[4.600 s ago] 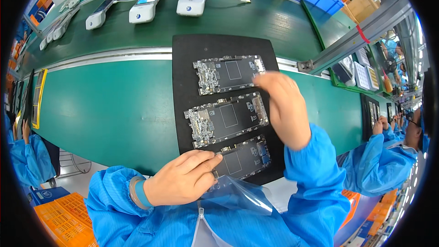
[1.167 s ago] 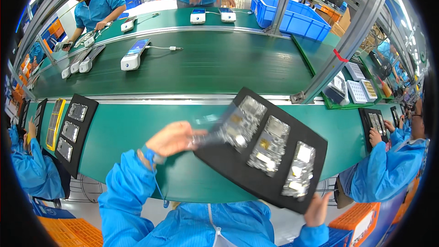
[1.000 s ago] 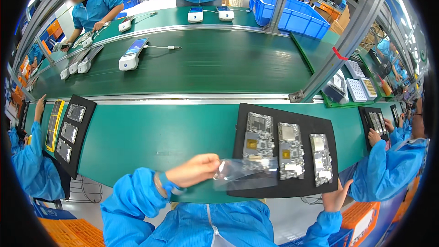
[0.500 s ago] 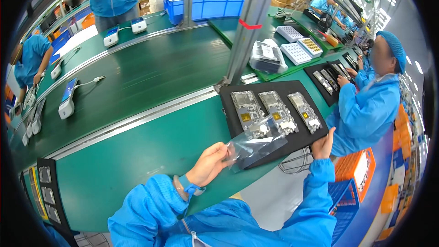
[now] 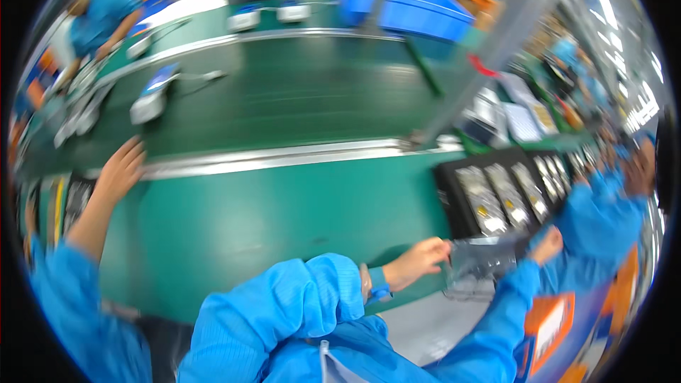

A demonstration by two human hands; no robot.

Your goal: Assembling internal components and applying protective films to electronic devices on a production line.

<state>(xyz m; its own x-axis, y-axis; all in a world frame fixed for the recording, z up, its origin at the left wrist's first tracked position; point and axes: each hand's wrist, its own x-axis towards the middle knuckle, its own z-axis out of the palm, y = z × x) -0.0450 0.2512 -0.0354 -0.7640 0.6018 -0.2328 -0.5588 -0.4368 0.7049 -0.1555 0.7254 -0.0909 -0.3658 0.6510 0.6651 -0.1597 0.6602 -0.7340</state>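
My left hand (image 5: 418, 262), with a blue band at its wrist, pinches the edge of a clear plastic bag (image 5: 482, 259). The bag spreads rightward along the near edge of a black foam tray (image 5: 457, 209). In the tray lie grey circuit boards (image 5: 507, 195) in a row, with small yellow patches. My right hand (image 5: 546, 245) is curled at the tray's near right corner, beside the far end of the bag. Blur hides whether its fingers grip bag or tray.
A co-worker's hand (image 5: 119, 170) reaches in from the left above the green bench (image 5: 284, 213). A metal rail (image 5: 284, 158) borders the dark green belt (image 5: 298, 92), which carries a white handheld device (image 5: 150, 103). A slanted metal post (image 5: 489, 50) stands behind the tray. Another person (image 5: 596, 234) sits close on my right.
The view has swung left and blurred. A co-worker's arm has come in at the left. My right hand has shifted nearer the bag, and the bag now lies lower, off the boards.
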